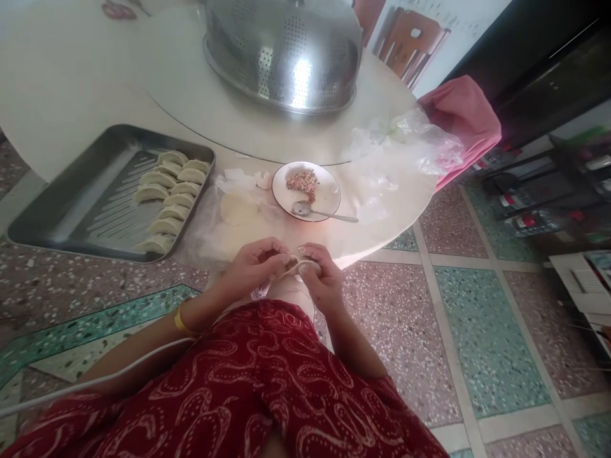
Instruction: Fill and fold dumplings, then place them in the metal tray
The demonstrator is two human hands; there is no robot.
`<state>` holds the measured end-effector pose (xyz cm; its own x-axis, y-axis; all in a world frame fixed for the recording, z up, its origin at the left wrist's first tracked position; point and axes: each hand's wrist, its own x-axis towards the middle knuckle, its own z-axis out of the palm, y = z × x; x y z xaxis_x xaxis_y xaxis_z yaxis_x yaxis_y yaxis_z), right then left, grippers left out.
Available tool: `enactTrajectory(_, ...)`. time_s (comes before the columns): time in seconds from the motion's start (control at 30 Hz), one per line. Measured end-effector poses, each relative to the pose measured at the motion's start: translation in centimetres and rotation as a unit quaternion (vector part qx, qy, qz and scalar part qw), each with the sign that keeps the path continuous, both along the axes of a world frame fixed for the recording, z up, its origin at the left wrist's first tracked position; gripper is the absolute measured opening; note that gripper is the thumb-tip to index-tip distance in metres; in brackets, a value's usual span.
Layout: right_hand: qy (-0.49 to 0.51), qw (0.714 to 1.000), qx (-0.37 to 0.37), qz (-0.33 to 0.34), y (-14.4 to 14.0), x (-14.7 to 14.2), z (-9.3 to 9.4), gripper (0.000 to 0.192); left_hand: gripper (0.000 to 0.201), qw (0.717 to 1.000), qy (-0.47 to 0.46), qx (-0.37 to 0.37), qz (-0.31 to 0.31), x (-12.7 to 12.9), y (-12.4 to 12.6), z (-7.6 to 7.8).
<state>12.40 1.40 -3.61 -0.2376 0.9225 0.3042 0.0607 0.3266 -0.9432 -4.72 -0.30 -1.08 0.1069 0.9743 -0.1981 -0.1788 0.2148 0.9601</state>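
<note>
Between my two hands, just over the table's near edge, is a folded dumpling point(296, 267). My left hand point(260, 264) pinches its left side, and my right hand point(323, 277) grips the right side, thumb in front. Fingers cover much of the dough. Beyond them stands a white plate point(329, 184) with some minced filling point(304, 183) and a metal spoon point(324, 213). To the left of the plate, pale round wrappers point(233, 210) lie on a clear plastic bag point(203, 226).
At the left, a metal tray point(62, 203) holds several finished dumplings point(165, 210) along its right side. A perforated metal dome cover point(286, 57) stands on the turntable point(191, 114). Crumpled plastic bags point(405, 140) and a pink cloth point(470, 121) are at the right edge.
</note>
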Motion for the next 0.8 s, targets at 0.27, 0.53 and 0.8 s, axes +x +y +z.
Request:
enactTrajectory(0.27, 0.02, 0.999, -0.028, -0.021, 0.26, -0.21, 0.64, 0.01, 0.015, 0.998, 0.021, 0.052, 0.01, 0.19, 0.03, 0.62)
enactTrajectory(0.53, 0.018, 0.999, -0.036, -0.031, 0.37, -0.6, 0.67, 0.008, 0.023, 0.999, 0.047, 0.027, 0.004, -0.25, 0.11, -0.18)
enactTrajectory(0.8, -0.03, 1.0, 0.002, 0.01, 0.09, -0.35, 0.64, 0.009, 0.022, 0.994, 0.105, 0.02, -0.004, -0.61, 0.26, 0.12)
